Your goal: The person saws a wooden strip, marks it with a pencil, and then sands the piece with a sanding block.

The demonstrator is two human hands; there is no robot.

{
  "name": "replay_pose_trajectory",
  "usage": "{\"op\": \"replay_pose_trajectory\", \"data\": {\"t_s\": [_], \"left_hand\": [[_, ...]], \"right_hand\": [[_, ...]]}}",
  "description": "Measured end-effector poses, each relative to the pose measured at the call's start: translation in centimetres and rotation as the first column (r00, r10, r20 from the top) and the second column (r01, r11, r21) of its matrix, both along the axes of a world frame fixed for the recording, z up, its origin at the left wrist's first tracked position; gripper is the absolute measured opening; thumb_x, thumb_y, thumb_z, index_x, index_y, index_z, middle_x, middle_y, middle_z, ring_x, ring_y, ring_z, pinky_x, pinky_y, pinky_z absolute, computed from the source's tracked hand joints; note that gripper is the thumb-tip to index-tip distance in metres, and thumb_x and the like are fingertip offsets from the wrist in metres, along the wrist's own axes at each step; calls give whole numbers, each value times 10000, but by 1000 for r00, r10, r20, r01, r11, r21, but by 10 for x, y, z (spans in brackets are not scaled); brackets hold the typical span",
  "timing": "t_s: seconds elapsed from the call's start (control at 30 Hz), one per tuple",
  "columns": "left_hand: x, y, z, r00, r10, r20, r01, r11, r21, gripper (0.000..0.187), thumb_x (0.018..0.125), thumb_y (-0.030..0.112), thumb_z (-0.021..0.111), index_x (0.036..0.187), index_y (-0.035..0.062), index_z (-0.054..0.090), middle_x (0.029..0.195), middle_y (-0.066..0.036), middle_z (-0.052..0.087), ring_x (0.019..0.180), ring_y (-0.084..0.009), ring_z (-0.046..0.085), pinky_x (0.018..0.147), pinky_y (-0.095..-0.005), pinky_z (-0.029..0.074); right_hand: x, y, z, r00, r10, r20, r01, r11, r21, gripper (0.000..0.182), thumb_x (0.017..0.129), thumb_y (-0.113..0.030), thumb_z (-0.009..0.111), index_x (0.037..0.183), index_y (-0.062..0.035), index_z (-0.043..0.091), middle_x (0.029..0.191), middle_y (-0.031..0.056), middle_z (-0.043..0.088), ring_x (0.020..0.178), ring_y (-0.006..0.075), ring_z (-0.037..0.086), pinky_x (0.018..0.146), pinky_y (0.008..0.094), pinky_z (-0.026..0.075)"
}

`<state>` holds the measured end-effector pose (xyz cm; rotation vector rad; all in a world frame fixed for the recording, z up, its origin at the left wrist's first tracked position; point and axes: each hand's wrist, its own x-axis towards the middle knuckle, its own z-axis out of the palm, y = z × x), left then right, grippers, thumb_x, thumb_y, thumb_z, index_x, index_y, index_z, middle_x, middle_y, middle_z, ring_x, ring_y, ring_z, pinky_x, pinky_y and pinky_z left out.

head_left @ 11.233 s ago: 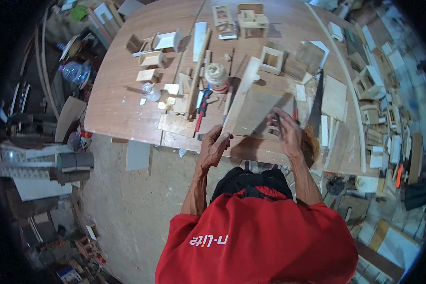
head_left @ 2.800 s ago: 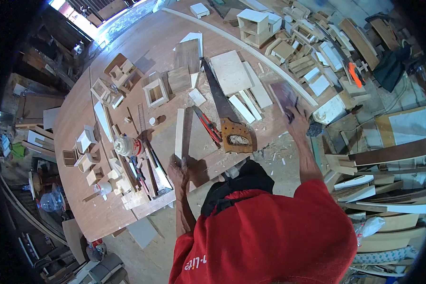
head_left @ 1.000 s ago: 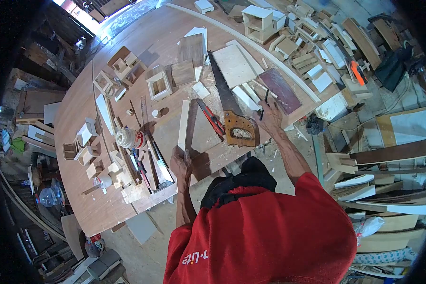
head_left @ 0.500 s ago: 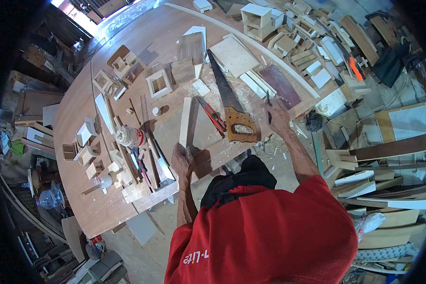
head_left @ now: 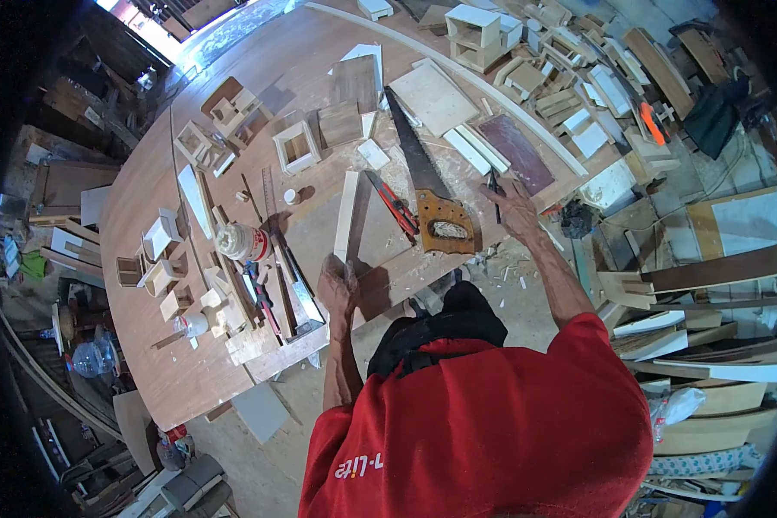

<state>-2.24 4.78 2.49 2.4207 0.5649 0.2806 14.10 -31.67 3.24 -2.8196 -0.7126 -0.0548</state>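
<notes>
Steadying a pale board (head_left: 348,216) on edge, the left hand (head_left: 337,281) has its grip clenched on the near end, probably to keep it upright on the table (head_left: 190,380). Just right of that grip lie red pliers (head_left: 394,205) and a handsaw (head_left: 432,194), handle nearest the person. Further right, the right hand (head_left: 518,205) pinches a thin dark pencil (head_left: 495,186) beside a dark red panel (head_left: 514,154). Offcuts and small frames crowd the table; scrap timber litters the floor.
</notes>
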Motion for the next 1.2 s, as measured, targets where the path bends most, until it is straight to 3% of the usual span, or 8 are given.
{"op": "replay_pose_trajectory", "data": {"t_s": [0.23,0.3,0.53,0.6,0.77,1.03,1.13,1.2], "left_hand": [[1,0,-5,1000,11,25,-10,1000,-28,208,852,230,613,918,44,550,788,-190,616,729,-411,605,626,-457,475],[0,3,-6,1000,-4,14,4,1000,8,201,851,225,612,927,49,551,791,-189,617,720,-414,603,621,-459,476],[4,-5,-1,996,76,37,-76,997,14,276,804,171,633,1035,30,574,995,-196,565,964,-397,540,813,-485,447],[3,-7,0,988,130,79,-146,962,233,303,800,220,653,1030,34,593,1003,-195,534,980,-386,510,813,-468,443],[1,-4,-7,988,156,-15,-146,951,271,419,784,253,676,1165,103,587,1072,-190,521,1024,-385,490,838,-493,426],[-1,1,-24,983,160,94,-179,952,249,393,793,309,672,1114,90,609,1049,-163,543,1007,-378,491,834,-489,415],[-2,2,-22,985,134,113,-159,956,248,391,796,308,671,1105,76,611,1037,-164,543,978,-372,491,828,-479,407],[-3,3,-21,990,138,39,-143,972,184,398,806,275,660,1147,88,576,1076,-156,517,1052,-364,464,862,-501,400]], "right_hand": [[-28,24,20,975,-131,179,108,985,135,465,779,-13,556,1233,-111,582,1267,133,501,1125,347,503,937,424,446],[-52,44,31,995,6,-96,28,937,347,371,789,-97,600,1158,-62,604,1209,120,527,1107,324,509,936,430,438],[-82,104,27,995,83,47,-94,932,350,263,786,-177,634,1027,-72,634,1047,89,555,1057,291,521,865,418,473],[-66,129,28,970,75,229,-148,937,317,261,778,-177,639,1022,-90,625,1059,90,535,1040,287,513,808,420,488],[-30,179,-1,995,57,80,-75,966,247,242,773,-116,609,1014,-96,614,1040,105,526,1036,306,505,780,438,488],[-7,195,-14,995,81,-53,-74,989,130,255,778,-91,587,1030,-50,599,1066,155,526,1071,348,504,783,458,495],[-13,192,0,999,17,51,-27,982,187,271,797,-106,595,1059,-37,601,1055,139,553,1064,331,526,801,433,496],[-15,178,14,984,-23,179,-59,895,442,279,809,-130,611,1081,-70,605,1029,110,576,1041,308,553,804,397,497]]}}
